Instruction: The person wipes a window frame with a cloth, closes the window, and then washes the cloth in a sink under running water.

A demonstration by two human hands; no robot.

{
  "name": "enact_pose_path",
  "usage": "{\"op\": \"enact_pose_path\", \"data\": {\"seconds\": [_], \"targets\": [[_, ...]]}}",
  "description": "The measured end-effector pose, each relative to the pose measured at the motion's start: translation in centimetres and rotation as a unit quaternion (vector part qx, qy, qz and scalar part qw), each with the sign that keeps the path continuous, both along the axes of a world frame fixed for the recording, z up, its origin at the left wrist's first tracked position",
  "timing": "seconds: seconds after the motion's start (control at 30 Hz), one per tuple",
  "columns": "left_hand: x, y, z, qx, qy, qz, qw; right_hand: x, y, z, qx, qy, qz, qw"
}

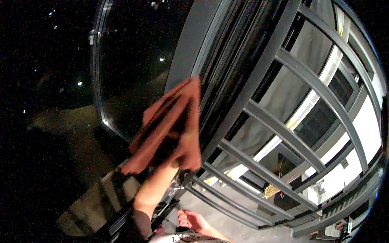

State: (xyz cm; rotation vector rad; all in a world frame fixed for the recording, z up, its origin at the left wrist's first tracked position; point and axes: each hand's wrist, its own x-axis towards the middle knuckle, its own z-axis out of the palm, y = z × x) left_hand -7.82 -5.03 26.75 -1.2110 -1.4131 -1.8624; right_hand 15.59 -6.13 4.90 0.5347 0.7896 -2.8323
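Cloth (pixel 168 119) is up in the left hand (pixel 184 148), just beside the barred railing (pixel 284 137), on the side away from the lit room. That hand has hold of it, but the fingers are buried in folds and blurry, so can't tell how tightly they're closed. Right hand (pixel 192 220) is near the low end of the railing, half open with fingers loosely curled, nothing visible in it.

As for handling, I'd call the cloth light, limp and pretty much impossible to break. Doesn't look slippery either, more like something that grabs a bit. Being so floppy, the loose corners probably swing wherever they like, so I'd bunch a good handful from the middle rather than pinch an edge.

Pose-wise, the left arm is stretched up and out alongside the railing, dark sleeve (pixel 142 222) ending around the elbow, cloth draping over the wrist. Right forearm is lower, bent in front of the body by the railing's low end.

Further out, there's dark glass (pixel 133 69) across from the railing, and pale floor (pixel 239 198) showing between its bars.
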Motion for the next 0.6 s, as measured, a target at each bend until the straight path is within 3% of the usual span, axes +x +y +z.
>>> {"op": "enact_pose_path", "data": {"seconds": [0.07,0.13,0.23,0.3,0.37,0.47,0.53,0.6], "targets": [[-1.1,2.3,5.3,0.038,0.057,0.035,0.997,0.3,0.5,0.3,0.058,-0.046,-0.016,0.997],[-2.0,4.2,10.4,0.063,0.095,0.071,0.991,-0.1,-1.6,3.9,-0.056,-0.112,-0.160,0.979],[-2.8,6.5,17.3,0.063,0.119,0.117,0.984,0.2,-0.9,4.0,-0.060,-0.168,-0.222,0.958],[-3.3,7.2,21.5,0.058,0.151,0.127,0.979,0.8,-0.4,4.1,-0.013,-0.131,-0.227,0.965],[-3.4,7.4,23.8,0.029,0.183,0.237,0.954,1.1,-0.1,4.3,0.032,-0.131,-0.251,0.958],[-3.5,8.2,25.8,0.003,0.200,0.299,0.933,1.9,1.2,2.0,0.054,-0.132,-0.232,0.962],[-3.4,8.6,26.3,-0.009,0.213,0.336,0.917,2.0,1.7,1.2,-0.033,-0.123,-0.224,0.966],[-3.3,8.9,26.3,-0.018,0.226,0.379,0.897,1.7,2.1,0.6,-0.042,-0.140,-0.231,0.962]]}}
